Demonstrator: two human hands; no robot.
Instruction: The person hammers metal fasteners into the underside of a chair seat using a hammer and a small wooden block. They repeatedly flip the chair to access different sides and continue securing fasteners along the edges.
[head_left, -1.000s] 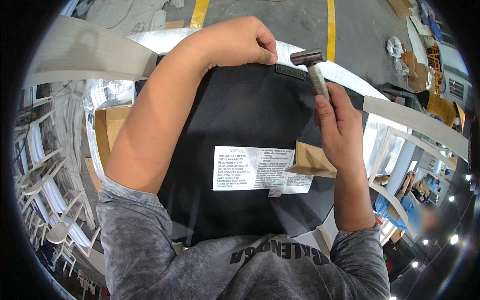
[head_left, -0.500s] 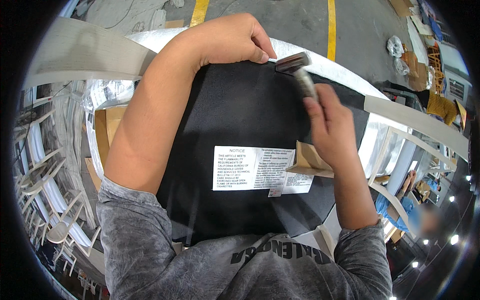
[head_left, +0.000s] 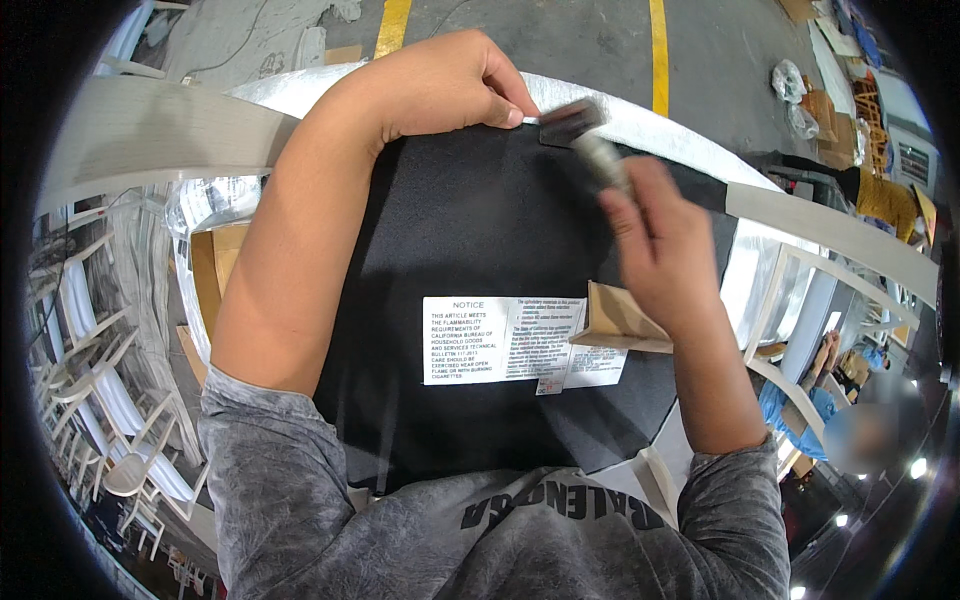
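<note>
A black fabric-covered panel (head_left: 480, 220) lies in front of me, with white printed labels (head_left: 500, 340) on it. At its far edge my left hand (head_left: 450, 85) is closed, thumb and fingertips pinched together. What sits in that pinch is too small to make out. My right hand (head_left: 665, 235) is wrapped round the handle of a hammer (head_left: 600, 158). Blurred by motion, the hammer's head is at the panel's far edge, just right of my left fingertips. A folded piece of brown cardboard (head_left: 612, 318) stands on the panel, below my right hand and partly behind its wrist.
Pale wooden frame pieces (head_left: 150, 130) flank the panel, another one (head_left: 830, 230) at right. White wrapping (head_left: 670, 130) runs behind the far edge. Several chair frames (head_left: 130, 470) stand at left. Another person (head_left: 810, 410) is at the right, and yellow lines (head_left: 659, 60) mark the floor.
The hammer's head has shifted slightly left, nearer to my left fingertips. My left hand keeps its pinch at the edge, and the whole view has moved a little.
</note>
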